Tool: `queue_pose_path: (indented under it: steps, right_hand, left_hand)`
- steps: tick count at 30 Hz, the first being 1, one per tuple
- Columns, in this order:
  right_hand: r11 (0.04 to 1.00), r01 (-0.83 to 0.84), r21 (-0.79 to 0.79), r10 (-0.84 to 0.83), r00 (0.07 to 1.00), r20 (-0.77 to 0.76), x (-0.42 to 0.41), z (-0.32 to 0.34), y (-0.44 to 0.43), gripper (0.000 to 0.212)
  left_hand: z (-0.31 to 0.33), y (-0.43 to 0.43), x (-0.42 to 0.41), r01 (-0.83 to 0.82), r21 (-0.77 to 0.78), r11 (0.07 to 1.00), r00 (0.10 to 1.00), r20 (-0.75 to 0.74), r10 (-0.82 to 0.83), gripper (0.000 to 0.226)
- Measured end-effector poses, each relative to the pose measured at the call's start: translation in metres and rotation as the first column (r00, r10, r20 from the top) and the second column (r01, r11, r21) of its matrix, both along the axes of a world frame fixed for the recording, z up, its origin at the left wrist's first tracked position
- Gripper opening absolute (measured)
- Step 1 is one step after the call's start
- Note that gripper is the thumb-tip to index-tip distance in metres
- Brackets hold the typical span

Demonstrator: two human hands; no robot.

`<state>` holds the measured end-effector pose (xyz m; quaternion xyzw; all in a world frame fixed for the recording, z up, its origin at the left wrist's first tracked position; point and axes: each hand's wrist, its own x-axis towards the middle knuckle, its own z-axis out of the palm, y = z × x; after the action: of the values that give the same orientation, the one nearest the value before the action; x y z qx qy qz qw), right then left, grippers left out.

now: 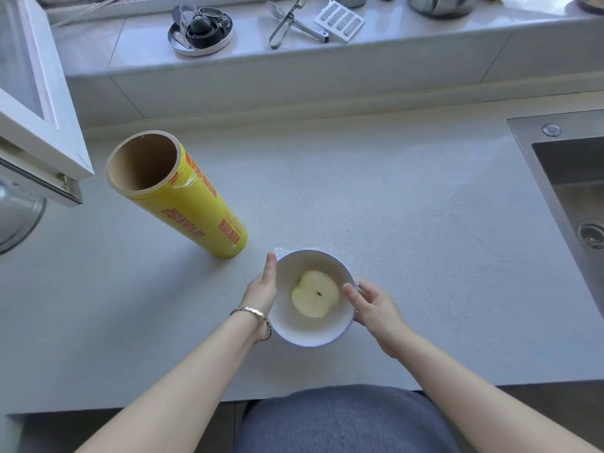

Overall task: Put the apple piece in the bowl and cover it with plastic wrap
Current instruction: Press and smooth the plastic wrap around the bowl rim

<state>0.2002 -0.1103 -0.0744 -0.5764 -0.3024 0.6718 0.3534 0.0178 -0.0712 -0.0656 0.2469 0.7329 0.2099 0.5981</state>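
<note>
Lower centre of the frame: white bowl point(304, 335) on the pale speckled counter point(392, 207), apple half point(315, 294) inside, cut face up. Left hand point(261, 289) cupped against the bowl's left wall, thumb lying along the rim, fingers hidden behind it; bracelet point(251, 310) on the wrist. Right hand point(372, 305) curled round the right wall, thumb on the rim. Clear plastic film point(280, 251) bunched at the far-left rim and under the right fingers; cannot tell whether stretched across the mouth. Left of centre, near the bowl but apart: yellow plastic wrap roll point(196, 207), upright, cardboard core open at the top. Right edge: steel sink point(572, 178). Top, on the sill: tongs point(284, 24), grater point(340, 22).
</note>
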Motion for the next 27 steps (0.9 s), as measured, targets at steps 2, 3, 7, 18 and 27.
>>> queue_pose_path:
  steps: [2,3,7,18,27]
  right_hand:
    - [0.999,-0.016,0.033,0.016,1.0,-0.003,0.001,0.009,-0.005,0.02]
    - [0.999,-0.033,0.039,0.033,0.999,-0.007,0.003,0.014,-0.006,0.021]
    - [0.982,-0.191,0.006,0.191,0.981,0.028,0.012,0.037,-0.002,0.017]
    - [0.894,-0.427,0.137,0.394,0.894,0.214,0.011,0.085,0.046,0.013]
    - [0.898,-0.363,0.249,0.249,0.885,0.393,0.001,0.092,0.042,0.03]
  left_hand:
    - [0.008,-0.007,0.0,0.015,0.118,0.993,0.999,0.038,-0.02,0.062]
    - [0.011,-0.01,0.0,0.051,0.185,0.981,0.999,0.005,-0.053,0.061]
    - [0.032,-0.018,0.001,0.066,0.4,0.914,0.994,-0.107,-0.025,0.034]
    - [0.057,-0.017,-0.004,0.129,0.549,0.826,0.992,-0.083,-0.1,0.048]
    - [0.062,-0.017,-0.002,0.141,0.565,0.813,0.99,-0.069,-0.124,0.027]
